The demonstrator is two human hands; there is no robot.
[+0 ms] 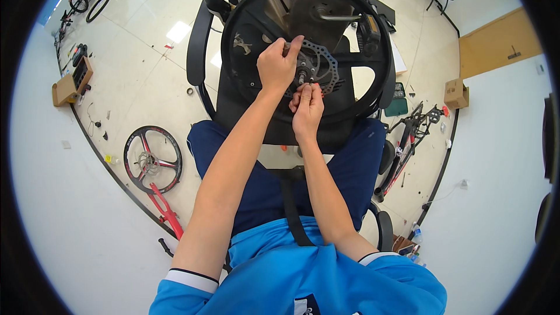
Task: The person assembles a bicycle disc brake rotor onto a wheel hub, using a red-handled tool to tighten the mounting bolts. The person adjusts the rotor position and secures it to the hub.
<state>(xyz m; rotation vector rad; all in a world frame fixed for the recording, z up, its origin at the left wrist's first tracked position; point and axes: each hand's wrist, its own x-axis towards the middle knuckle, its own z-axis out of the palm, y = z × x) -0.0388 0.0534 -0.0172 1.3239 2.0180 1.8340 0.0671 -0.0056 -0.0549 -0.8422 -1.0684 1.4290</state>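
Your left hand (pixel 279 65) curls at the disc (pixel 331 65)'s ten-o'clock edge, grip unclear; right hand (pixel 308 108) pinches narrowly at six. The wheel (pixel 356 60) gapes at four.

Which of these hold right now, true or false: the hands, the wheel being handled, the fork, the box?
1. Left hand and right hand are both by the brake disc. True.
2. The black wheel lies on the floor. False: it rests on the chair.
3. In the picture, the right hand is higher than the left. False: it is lower.
4. The red fork lies to the person's right. False: it lies to the left.
5. A cardboard box stands on the right. True.
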